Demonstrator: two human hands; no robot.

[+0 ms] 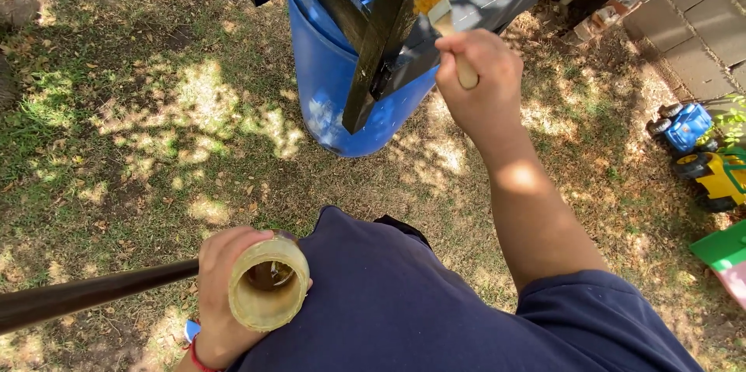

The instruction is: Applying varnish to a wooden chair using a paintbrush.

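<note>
Head view is showing the right hand (475, 81) at one o'clock, fingers curling tight around the wooden handle of a paintbrush (443, 19), its pale bristles touching the dark-stained wooden frame (385, 38). That brush is likely light and stiff, best gripped low on the handle. At seven o'clock the left hand (221, 294) is wrapping closed around a bamboo-like cup (268, 283) holding dark liquid; it looks rigid and spill-prone, so it wants keeping upright. A blue plastic barrel (334, 85) is standing behind the frame, a dark pole (85, 298) is crossing at eight o'clock, and toy trucks (703, 151) are lying at three o'clock.
</note>
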